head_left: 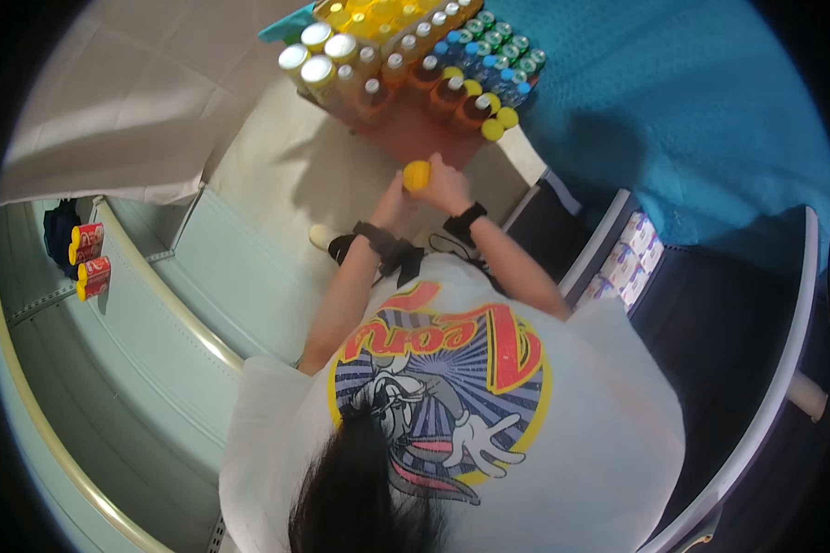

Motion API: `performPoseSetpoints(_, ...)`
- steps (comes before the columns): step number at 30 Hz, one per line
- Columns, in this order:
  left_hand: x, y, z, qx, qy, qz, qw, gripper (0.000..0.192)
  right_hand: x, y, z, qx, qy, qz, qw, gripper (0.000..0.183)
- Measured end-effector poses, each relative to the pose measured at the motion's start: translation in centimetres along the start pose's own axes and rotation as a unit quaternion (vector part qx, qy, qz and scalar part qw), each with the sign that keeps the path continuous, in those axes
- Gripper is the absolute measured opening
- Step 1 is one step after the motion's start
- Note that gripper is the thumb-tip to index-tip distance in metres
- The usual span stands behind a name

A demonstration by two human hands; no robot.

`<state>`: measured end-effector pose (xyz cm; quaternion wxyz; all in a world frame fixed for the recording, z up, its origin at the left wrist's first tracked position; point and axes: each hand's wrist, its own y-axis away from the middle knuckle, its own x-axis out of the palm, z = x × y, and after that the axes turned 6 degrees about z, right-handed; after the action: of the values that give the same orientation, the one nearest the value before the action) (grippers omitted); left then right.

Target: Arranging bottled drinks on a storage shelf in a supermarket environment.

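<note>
Both of my hands meet in front of my body around a small container with a round yellow top [416,177]. My left hand [395,202] grips it from the left and below, and my right hand [448,186] closes on its right side. The fingers hide most of its body. Just beyond my hands is a red surface [422,131] bearing drinks. On it stand amber bottles with white caps [448,97], and yellow-lidded containers [493,129] line its right corner. White-topped cans [318,69] are grouped at its left corner.
Blue-capped water bottles [503,79] and green cans [512,50] stand at the back right. Red, yellow-lidded canisters [94,278] sit on the pale shelf [173,332] at left. Patterned packs [622,266] rest on the dark shelf [705,311] at right. Blue cloth [698,104] hangs beyond.
</note>
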<state>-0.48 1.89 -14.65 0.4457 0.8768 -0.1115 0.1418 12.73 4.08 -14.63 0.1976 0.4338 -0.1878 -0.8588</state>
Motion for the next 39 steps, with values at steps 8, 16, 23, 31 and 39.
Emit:
performPoseSetpoints(8,2.3,3.9,1.8,-0.098,-0.093,0.095,0.986,0.077,4.6,5.5,-3.3,0.040,-0.080,-0.134,0.987,0.059)
performPoseSetpoints(16,0.8,-1.2,4.8,-0.164,0.017,0.157,0.974,0.061,5.2,6.1,-5.1,0.196,-0.107,-0.182,0.958,0.063)
performPoseSetpoints(23,2.6,-7.7,0.2,-0.156,0.044,0.133,0.978,0.050,0.8,0.1,-5.2,0.275,-0.157,-0.203,0.927,0.061)
performPoseSetpoints(31,3.6,-10.5,-2.8,-0.185,0.001,0.166,0.969,0.046,0.2,-4.7,-4.7,0.330,-0.225,-0.229,0.888,0.056)
performPoseSetpoints(39,3.3,-13.4,-4.2,-0.213,-0.038,0.161,0.963,0.057,0.1,-8.4,-5.0,0.346,-0.215,-0.267,0.873,0.051)
